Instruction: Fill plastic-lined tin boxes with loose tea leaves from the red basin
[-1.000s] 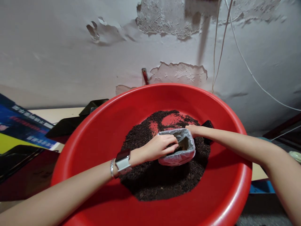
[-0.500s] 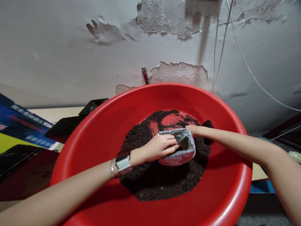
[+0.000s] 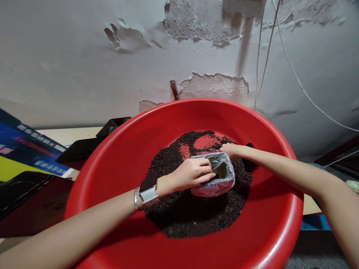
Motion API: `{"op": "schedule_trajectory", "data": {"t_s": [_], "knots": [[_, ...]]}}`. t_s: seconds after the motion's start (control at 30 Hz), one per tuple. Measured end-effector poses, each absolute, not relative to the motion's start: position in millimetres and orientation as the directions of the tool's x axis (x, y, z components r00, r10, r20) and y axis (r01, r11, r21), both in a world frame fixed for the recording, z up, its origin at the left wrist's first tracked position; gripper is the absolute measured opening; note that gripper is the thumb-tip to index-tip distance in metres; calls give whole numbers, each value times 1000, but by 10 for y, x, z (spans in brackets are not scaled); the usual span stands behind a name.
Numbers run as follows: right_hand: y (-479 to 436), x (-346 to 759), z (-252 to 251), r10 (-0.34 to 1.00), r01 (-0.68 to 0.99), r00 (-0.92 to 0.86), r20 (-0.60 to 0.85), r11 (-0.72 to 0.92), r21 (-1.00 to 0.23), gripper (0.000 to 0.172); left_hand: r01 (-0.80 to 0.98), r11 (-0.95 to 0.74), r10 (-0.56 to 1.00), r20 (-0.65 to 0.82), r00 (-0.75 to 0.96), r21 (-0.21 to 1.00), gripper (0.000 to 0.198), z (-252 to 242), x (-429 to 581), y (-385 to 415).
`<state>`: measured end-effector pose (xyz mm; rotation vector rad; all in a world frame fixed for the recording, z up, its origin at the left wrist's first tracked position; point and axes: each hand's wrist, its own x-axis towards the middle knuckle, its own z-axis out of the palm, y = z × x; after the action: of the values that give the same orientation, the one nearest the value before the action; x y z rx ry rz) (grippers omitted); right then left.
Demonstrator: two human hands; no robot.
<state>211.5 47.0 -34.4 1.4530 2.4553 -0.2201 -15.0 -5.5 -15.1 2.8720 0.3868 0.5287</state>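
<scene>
A small container lined with a clear plastic bag [image 3: 214, 188] sits on dark, crumbly soil [image 3: 193, 224] in a large red basin [image 3: 134, 157]. My left hand [image 3: 195, 171] is closed over the container's left rim, with its fingers curled down inside. Some dark material shows within, partly hidden by those fingers. At the far rim, my right hand [image 3: 230, 150] reaches leftward from the right side. Its fingertips are mostly hidden behind the bag's edge, so their grip is unclear. A black object [image 3: 248, 162] lies on the soil, partly under my right forearm.
Behind the basin stands a wall [image 3: 84, 74] with peeling paint, and white cables [image 3: 293, 71] hang along it. Left of the basin are black trays [image 3: 81, 149] and a blue and yellow printed package [image 3: 33, 145]. A pale tabletop [image 3: 70, 134] shows beneath.
My right hand has slid a little left along the far side of the container. My left hand keeps its place at the left rim. The whole view has shifted slightly.
</scene>
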Motion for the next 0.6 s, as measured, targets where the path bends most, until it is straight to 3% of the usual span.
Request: {"op": "schedule_trajectory", "data": {"t_s": [0.1,0.2,0.27,0.37,0.5,0.6], "knots": [[516,2133,-100,886,893,-440,-146,449,31,31,210,-943,297,368,881,258,38,-69,-188,-35],[467,2121,154,902,907,-404,153,417,-63,30,301,-883,449,463,764,360,37,45,-247,70],[355,2069,302,850,859,-416,324,484,-168,27,435,-777,626,488,608,455,33,101,-309,211],[99,1925,429,705,676,-510,493,683,-276,23,636,-576,817,376,437,514,33,99,-423,473],[-191,1699,308,506,429,-733,454,862,-268,22,770,-449,892,180,415,453,30,-27,-468,629],[-242,1593,80,403,370,-873,274,914,-165,24,678,-476,857,124,500,559,39,-97,-365,498]]}}
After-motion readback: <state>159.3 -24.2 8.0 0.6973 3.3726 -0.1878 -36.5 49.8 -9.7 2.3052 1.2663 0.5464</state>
